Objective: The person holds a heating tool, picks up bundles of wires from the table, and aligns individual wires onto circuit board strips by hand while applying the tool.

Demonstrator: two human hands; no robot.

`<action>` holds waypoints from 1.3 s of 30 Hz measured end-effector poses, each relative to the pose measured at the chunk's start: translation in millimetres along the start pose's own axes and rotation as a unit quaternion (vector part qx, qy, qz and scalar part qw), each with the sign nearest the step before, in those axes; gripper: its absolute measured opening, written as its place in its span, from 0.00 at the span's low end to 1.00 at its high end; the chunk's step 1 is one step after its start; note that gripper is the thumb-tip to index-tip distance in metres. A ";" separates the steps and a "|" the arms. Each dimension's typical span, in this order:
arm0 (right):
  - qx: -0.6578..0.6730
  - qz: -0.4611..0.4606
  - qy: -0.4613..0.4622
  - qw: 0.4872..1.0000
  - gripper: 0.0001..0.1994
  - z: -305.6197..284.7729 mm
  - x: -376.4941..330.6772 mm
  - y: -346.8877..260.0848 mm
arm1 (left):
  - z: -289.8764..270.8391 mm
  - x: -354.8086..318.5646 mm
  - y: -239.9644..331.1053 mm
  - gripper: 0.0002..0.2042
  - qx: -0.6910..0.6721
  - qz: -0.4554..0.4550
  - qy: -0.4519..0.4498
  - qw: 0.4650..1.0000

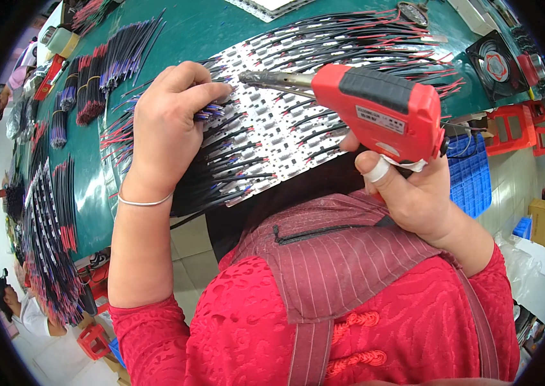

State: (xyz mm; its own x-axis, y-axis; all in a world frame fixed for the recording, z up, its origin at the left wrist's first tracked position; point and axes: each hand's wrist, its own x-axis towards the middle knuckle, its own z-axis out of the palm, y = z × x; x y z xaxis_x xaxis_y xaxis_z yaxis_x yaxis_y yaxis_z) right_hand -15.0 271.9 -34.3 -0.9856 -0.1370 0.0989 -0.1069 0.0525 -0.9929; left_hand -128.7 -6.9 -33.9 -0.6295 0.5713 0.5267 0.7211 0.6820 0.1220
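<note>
In my right hand [407, 193] is a red and black soldering gun [378, 112], gripped by its handle, with white tape round my thumb. Its long dark tip points left over a white panel of small circuit boards [263, 122], close to the fingers of my left hand [173, 112]. Those fingers are closed on a small bundle of thin wires [210, 113] with blue and red ends. Whether the tip touches a board I cannot tell. Rows of black wires [330, 55] run from both sides of the panel.
Wire bundles [92, 77] lie at the left of the green table [182, 32], and a long heap of wires [50, 238] hangs over its left edge. A black fan [496, 66] stands at the far right. Below it are a blue crate [469, 174] and red stools [510, 128].
</note>
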 end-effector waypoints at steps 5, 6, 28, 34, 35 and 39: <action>0.002 -0.026 -0.009 1.000 0.11 1.4 1.5 3.4 | -0.3 1.1 -3.4 0.16 -0.039 0.003 -0.014 0.999; 0.001 -0.025 -0.009 1.000 0.11 1.3 1.4 3.5 | -0.7 1.1 -3.7 0.16 -0.039 0.003 -0.014 0.999; -0.049 -0.036 -0.023 0.998 0.16 -0.4 4.0 4.8 | -4.2 2.7 11.2 0.10 0.078 0.079 -0.035 0.993; 0.002 0.003 -0.004 1.000 0.17 4.2 5.9 0.1 | -1.5 1.9 11.1 0.08 0.086 0.078 -0.031 0.993; -0.040 -0.026 -0.012 0.999 0.17 1.7 5.0 2.7 | -0.8 1.8 10.9 0.06 0.093 0.080 -0.024 0.992; -0.038 -0.017 -0.047 0.998 0.18 -4.0 0.0 3.3 | -0.9 2.2 11.0 0.06 0.096 0.081 -0.024 0.992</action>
State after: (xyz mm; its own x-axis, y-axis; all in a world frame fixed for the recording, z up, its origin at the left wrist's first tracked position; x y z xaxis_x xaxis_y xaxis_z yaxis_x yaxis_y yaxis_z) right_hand -15.8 276.0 -37.2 -0.9649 -0.2326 0.1218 -0.1530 0.1215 -0.9807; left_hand -121.9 1.4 -30.7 -0.5261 0.6990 0.4843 0.7487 0.6508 -0.1261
